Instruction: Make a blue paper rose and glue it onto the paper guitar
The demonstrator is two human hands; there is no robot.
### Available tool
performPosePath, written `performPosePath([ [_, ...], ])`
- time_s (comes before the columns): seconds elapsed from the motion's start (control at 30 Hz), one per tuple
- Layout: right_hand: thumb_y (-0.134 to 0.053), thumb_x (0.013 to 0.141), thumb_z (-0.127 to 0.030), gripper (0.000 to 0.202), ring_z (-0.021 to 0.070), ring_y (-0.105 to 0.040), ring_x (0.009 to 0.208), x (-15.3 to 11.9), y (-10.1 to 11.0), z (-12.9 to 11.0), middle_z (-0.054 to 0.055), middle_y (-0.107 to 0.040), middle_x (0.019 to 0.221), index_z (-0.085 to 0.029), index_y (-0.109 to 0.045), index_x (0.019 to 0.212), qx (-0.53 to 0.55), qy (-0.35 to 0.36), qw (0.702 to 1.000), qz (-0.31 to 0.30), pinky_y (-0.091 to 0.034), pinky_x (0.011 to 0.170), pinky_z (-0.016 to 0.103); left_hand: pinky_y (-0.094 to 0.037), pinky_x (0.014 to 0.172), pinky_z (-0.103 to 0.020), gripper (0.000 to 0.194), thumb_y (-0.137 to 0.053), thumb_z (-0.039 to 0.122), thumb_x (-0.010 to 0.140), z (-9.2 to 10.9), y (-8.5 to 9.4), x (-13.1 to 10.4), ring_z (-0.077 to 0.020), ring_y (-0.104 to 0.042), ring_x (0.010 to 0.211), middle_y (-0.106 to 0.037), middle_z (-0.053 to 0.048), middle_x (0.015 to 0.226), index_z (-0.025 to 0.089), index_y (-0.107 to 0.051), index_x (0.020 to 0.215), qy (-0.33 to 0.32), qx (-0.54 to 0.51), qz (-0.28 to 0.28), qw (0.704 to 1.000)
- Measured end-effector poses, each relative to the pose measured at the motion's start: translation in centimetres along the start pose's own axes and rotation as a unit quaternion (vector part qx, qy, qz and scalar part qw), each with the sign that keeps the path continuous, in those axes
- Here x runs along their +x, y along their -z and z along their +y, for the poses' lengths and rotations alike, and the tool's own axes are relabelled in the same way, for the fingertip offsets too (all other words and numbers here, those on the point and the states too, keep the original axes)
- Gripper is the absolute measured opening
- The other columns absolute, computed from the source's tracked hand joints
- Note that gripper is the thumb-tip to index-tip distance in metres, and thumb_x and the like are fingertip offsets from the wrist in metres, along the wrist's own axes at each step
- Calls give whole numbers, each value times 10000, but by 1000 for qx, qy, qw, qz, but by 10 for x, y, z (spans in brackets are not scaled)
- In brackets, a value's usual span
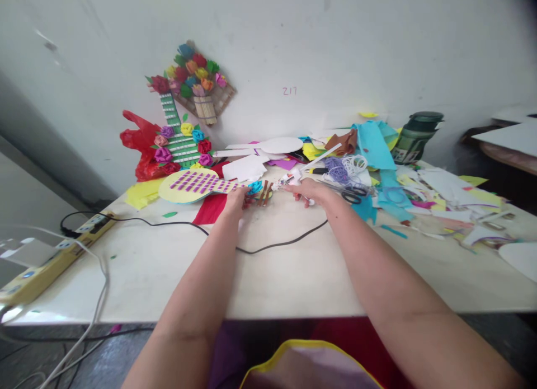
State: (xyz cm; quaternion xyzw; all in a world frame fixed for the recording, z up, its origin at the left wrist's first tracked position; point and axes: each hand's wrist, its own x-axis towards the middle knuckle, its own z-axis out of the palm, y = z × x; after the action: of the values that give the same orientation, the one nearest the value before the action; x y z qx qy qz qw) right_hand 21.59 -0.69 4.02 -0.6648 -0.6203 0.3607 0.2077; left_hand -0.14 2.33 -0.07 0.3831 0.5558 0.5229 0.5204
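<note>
A yellow guitar-shaped card (188, 186) with purple stripes lies at the left middle of the table. My left hand (238, 197) is closed around the narrow neck of this card, beside a blue paper flower (255, 187) at its end. Thin brown strips (265, 193) lie just right of the flower. My right hand (309, 192) is closed on a white glue gun, whose tip points left toward the strips. The glue gun (291, 178) is partly hidden by the fingers.
Scissors (350, 194), purple and white yarn (342, 170) and paper scraps (444, 193) lie to the right. A green bottle (417, 136) stands behind. At left are a flowered green guitar shape (182, 145) and a power strip (62, 260). A black cable (268, 247) crosses the table.
</note>
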Motion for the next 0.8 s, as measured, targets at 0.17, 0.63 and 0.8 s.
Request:
performPosePath([
  [0.17, -579, 641, -660, 513, 102, -455, 353, 3, -2, 1, -29, -436, 394, -157, -484, 617, 1, 2, 1000, 5, -372, 437, 237, -298, 344, -187, 130, -577, 227, 672, 1, 0, -1, -102, -519, 418, -642, -58, 655, 138, -551, 764, 1, 2, -2, 1000],
  [0.63, -578, 666, -630, 491, 132, -503, 397, -1, -3, -3, -12, -458, 396, -147, -495, 648, -20, 0, 999, 40, -395, 455, 240, -297, 355, -187, 136, -568, 227, 684, 2, -1, -4, -98, -518, 418, -639, -52, 643, 135, -549, 782, 5, 3, -4, 1000],
  [0.8, -571, 657, -646, 508, 153, -536, 443, 3, -5, -1, -3, -474, 403, -143, -509, 688, -26, -10, 998, 55, -389, 459, 239, -294, 360, -184, 143, -564, 229, 683, 4, -2, -5, -92, -512, 416, -626, -42, 629, 134, -547, 788, 7, 6, -2, 1000],
])
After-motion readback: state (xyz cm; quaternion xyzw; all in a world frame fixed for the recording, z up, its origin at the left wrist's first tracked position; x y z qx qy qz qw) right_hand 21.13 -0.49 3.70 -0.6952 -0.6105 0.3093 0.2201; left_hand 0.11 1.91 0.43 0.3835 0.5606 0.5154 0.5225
